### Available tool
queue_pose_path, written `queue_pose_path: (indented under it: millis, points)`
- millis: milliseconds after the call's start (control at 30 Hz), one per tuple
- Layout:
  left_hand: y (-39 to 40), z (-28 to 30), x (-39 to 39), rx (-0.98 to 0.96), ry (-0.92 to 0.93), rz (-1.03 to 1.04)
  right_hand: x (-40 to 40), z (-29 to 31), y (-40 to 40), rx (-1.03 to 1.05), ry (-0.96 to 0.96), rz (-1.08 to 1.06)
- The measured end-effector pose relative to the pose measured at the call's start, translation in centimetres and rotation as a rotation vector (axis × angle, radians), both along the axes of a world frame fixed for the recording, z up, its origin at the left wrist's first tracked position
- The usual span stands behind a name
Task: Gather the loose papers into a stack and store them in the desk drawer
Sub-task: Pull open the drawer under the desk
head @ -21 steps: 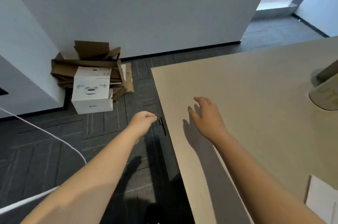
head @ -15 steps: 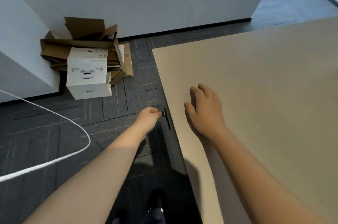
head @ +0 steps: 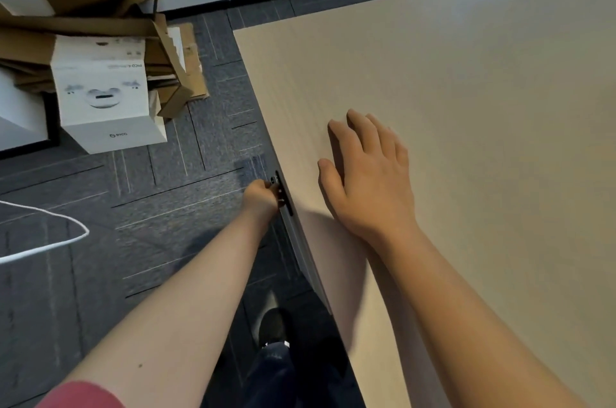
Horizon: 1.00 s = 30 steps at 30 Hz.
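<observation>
A light wooden desk (head: 466, 80) fills the right half of the view. On its left side face, just below the top edge, sits a black drawer handle (head: 284, 192). My left hand (head: 260, 197) is closed around that handle from the left. My right hand (head: 370, 174) lies flat on the desk top near the left edge, fingers slightly apart, holding nothing. The drawer front (head: 300, 247) below the edge looks closed. No papers are in view.
A white product box (head: 103, 97) stands on the grey carpet floor at the left, against a pile of flattened cardboard (head: 83, 17). A white cable (head: 43, 247) loops across the floor at the left. My shoe (head: 271, 324) is beside the desk.
My left hand moved right and closed on the drawer handle. My right hand settled flat on the desk top. The view tilted further down; the paper sheet at lower right left the frame.
</observation>
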State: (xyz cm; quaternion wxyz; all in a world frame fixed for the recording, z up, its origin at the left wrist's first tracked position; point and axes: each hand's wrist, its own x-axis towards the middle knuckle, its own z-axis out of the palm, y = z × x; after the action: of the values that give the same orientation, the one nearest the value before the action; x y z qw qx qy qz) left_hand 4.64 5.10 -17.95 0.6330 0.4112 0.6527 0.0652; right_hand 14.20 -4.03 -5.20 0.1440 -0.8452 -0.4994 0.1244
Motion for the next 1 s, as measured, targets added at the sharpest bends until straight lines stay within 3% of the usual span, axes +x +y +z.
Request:
queue_pose_path:
  millis: [233,433,567,867,1000]
  points:
    - [0.2,-0.7,-0.3,0.080,0.078,-0.038,0.1,0.3,0.0,-0.029,0.030,0.004]
    - [-0.8,0.5,0.3,0.075,0.039,-0.053,0.2,0.2,-0.1,-0.040,0.009,0.010]
    - [-0.8,0.2,-0.5,0.078,0.009,0.021,0.2,0.1,-0.4,-0.029,0.013,0.016]
    - [-0.3,1.4,-7.8,0.178,0.145,0.263,-0.1,0.4,-0.5,-0.030,-0.001,0.021]
    - [-1.9,3.6,-6.9,0.364,0.271,0.053,-0.8,1.0,-0.7,-0.061,-0.003,0.023]
